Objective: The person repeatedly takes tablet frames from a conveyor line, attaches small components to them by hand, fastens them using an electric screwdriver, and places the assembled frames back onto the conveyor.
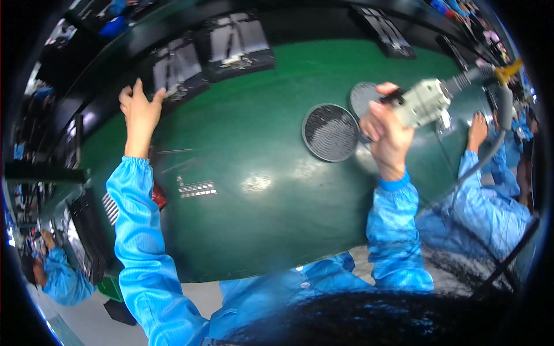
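Note:
At the far left of the green bench, my left hand is raised with its fingers spread and nothing in it. Its fingertips are close to a black tray-like unit with grey panels; whether they touch it I cannot tell. My right hand is closed around a pale grey electric screwdriver, which lies tilted with its cable end up to the right. Below that hand is a round black ridged dish with small dark pieces in it. A second round grey dish is partly hidden behind the hand.
More black units with panels stand along the far edge. A strip of small pale labels lies on the bench, near a red object by my left sleeve. A grey cable hangs right, near a co-worker's hand.

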`<state>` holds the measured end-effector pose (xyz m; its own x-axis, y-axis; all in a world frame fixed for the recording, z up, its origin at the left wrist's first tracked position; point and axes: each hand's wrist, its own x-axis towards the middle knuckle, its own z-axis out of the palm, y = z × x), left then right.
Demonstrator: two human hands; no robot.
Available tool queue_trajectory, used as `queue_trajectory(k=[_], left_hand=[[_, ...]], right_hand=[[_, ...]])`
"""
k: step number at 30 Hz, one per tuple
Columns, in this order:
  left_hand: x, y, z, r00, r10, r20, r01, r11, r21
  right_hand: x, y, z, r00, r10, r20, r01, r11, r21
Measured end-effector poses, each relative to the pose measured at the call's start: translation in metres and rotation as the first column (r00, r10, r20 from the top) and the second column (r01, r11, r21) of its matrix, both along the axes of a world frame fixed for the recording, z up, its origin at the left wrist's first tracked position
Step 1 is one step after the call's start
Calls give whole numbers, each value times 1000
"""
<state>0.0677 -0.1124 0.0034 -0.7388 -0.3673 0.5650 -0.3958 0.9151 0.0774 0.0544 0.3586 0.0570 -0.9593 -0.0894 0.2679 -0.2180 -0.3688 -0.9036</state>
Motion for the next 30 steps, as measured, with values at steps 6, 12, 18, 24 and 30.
queue_trajectory(k=[6, 12, 18, 24, 30], left_hand=[[-51, 117, -3, 871, -390, 298, 372, 921, 118], [-63, 102, -24, 914, -386, 126, 394, 918, -48], [-77, 115, -26, 835, -475, -279, 551, 713, 433], [-93, 136, -19, 834, 54, -550, 552, -114, 826], [-65, 137, 0, 864, -4, -503, 453, -426, 783]], right_hand=[[-9, -2, -26, 998, 42, -39, -46, 991, -123], [-14, 0, -31, 998, 4, -69, -9, 998, -68], [-17, 2, -32, 998, -14, -60, 11, 998, -56], [-16, -2, -32, 1000, -4, -27, 2, 998, -58], [-16, -1, -32, 999, 6, -47, -9, 998, -54]])
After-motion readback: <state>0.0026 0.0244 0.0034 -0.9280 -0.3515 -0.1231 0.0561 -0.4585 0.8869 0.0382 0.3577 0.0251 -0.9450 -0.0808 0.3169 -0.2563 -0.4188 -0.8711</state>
